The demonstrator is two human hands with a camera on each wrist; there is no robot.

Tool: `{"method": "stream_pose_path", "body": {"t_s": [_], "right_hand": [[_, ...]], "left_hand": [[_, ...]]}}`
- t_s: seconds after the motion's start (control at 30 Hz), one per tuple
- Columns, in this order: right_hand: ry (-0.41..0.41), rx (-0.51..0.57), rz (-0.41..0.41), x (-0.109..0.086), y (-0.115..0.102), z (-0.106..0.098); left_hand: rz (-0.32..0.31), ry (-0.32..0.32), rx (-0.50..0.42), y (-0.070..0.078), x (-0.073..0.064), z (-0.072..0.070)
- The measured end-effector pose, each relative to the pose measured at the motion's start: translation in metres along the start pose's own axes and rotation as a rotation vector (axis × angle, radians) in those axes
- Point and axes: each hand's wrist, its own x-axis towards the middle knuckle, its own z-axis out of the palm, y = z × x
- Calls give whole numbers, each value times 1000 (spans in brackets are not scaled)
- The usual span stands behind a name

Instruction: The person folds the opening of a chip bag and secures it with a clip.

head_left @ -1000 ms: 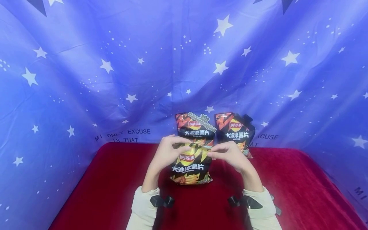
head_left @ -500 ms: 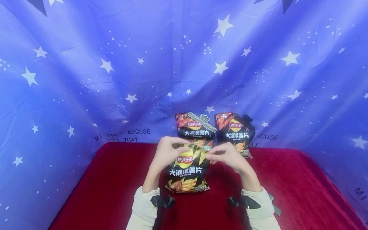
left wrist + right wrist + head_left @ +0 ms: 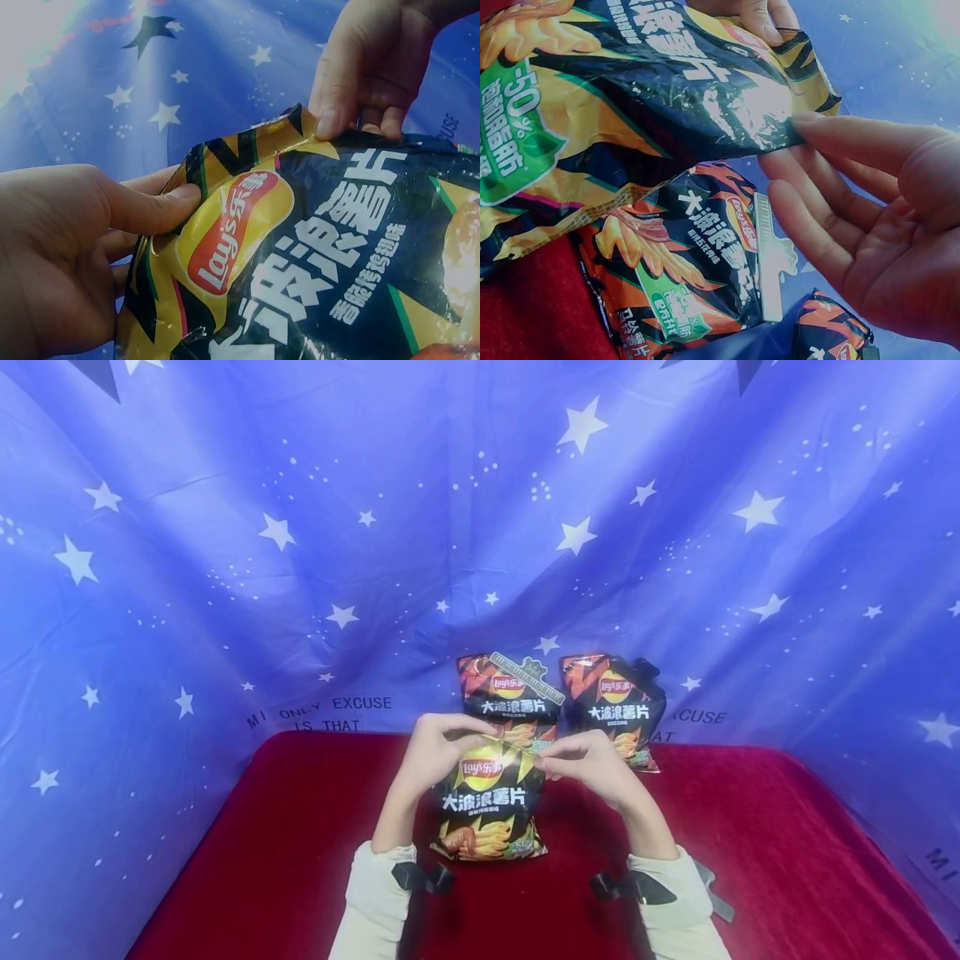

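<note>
A black and yellow chip bag (image 3: 483, 810) stands on the red cloth, its top edge between both hands. My left hand (image 3: 435, 756) pinches the top left of the bag, thumb in front and fingers behind. At the top right corner, my right hand (image 3: 588, 764) pinches the edge between thumb and fingers. In the left wrist view the bag's top (image 3: 240, 154) looks folded or creased between the two hands. The right wrist view has the right thumb (image 3: 855, 139) on the bag's corner, the other fingers beneath it.
Behind stands a red and black chip bag (image 3: 506, 706) with a ruler-like clip (image 3: 527, 678) slanted across its top. To its right is another red and black bag (image 3: 618, 714) with a black clip (image 3: 645, 675). A blue starry curtain (image 3: 375, 568) hangs behind the red-covered table (image 3: 300, 827).
The held bag has come down and slightly left, toward the person, with both hands keeping their pinch. More of its yellow top edge shows between the fingers now. The bags behind stay put.
</note>
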Motion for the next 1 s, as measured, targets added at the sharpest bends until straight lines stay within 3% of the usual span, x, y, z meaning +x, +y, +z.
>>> {"method": "stream_pose_path", "body": {"t_s": [0.4, 0.67, 0.87, 1.0], "right_hand": [[48, -47, -119, 1, -1, 5], [20, -17, -228, 0, -2, 4], [-31, -49, -236, -1, 0, 2], [-50, -71, -218, -2, -1, 1]], "left_hand": [[-35, -42, -80, -5, -3, -13], [-2, -33, -65, -3, -3, -14], [30, -62, -11, -2, -3, -13], [75, -98, -30, 0, -4, -12]]}}
